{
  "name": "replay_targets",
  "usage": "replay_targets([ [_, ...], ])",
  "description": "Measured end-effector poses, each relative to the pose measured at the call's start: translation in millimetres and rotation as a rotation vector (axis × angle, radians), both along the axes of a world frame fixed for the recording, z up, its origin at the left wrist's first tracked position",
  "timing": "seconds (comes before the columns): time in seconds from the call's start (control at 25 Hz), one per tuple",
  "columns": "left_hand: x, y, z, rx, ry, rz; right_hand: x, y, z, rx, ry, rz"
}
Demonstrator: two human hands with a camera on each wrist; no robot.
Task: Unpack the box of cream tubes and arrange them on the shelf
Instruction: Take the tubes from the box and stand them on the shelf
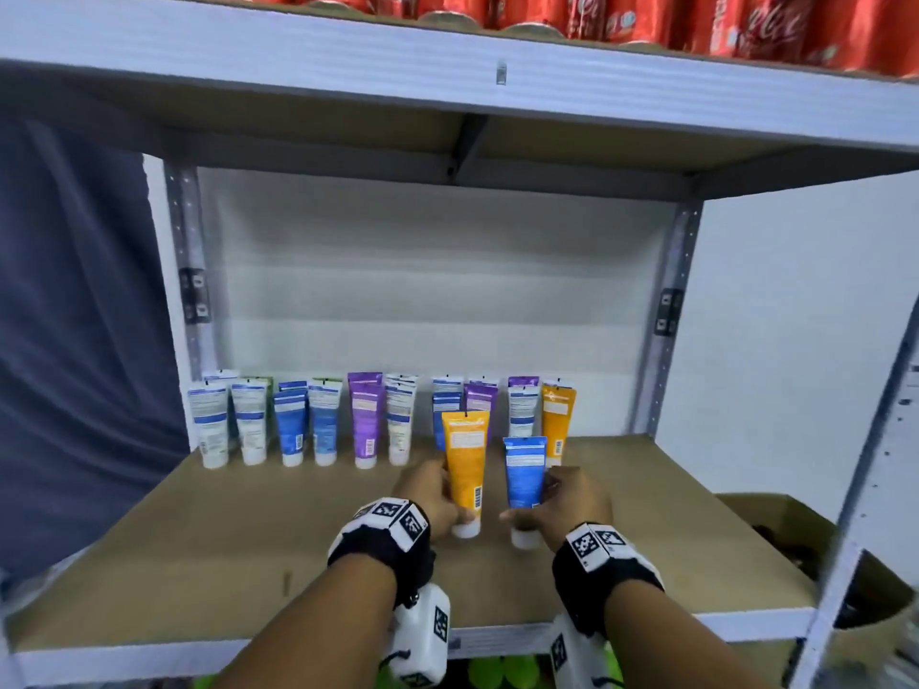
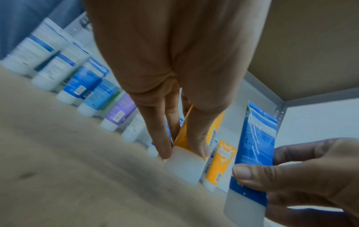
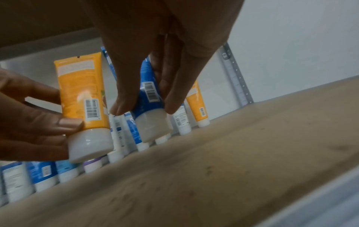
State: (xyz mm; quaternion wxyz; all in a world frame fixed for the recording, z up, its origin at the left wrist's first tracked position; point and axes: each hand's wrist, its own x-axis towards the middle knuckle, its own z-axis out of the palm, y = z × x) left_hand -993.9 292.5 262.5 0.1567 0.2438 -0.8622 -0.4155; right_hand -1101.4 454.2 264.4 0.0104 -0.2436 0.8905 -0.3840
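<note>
My left hand (image 1: 433,494) grips an orange cream tube (image 1: 466,464) upright, white cap down, just above the brown shelf board (image 1: 248,529). My right hand (image 1: 567,504) grips a blue cream tube (image 1: 525,472) the same way, a little to the right. In the left wrist view my fingers (image 2: 161,144) pinch the orange tube (image 2: 182,138) just above its white cap (image 2: 186,165). The right wrist view shows the blue tube (image 3: 149,92) held between thumb and fingers, cap off the board. A row of tubes (image 1: 368,420) stands at the back of the shelf.
Red soda cans (image 1: 646,17) fill the shelf above. An open cardboard box (image 1: 776,529) sits low at the right, behind the grey shelf upright (image 1: 855,489). A blue curtain (image 1: 74,340) hangs at the left. Bare board lies in front of the tube row.
</note>
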Motion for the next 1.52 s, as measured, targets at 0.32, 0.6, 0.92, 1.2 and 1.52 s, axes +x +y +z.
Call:
replay_targets([
  [0.32,-101.0,32.9,-9.0,-0.078,-0.101,-0.079,-80.7,47.5,-8.4,0.056,-0.102,-0.121],
  [0.6,-187.9,68.6,-15.8,-0.144,-0.148,-0.062,-161.4,60.5,-15.6,0.138,-0.128,-0.224],
  [0.92,-285.4,93.0,-13.2,-0.285,-0.243,0.016,-245.3,55.3,-14.1,0.177,-0.133,-0.267],
  [1.2,-351.2,91.9,-14.3,-0.212,-0.261,0.149,-295.8,29.5,-20.2,0.120,-0.136,-0.281],
  [1.52,-389.0,78.6,-20.0,-0.204,-0.229,0.197,-338.1,4.8,-21.0,0.134,-0.120,-0.284],
])
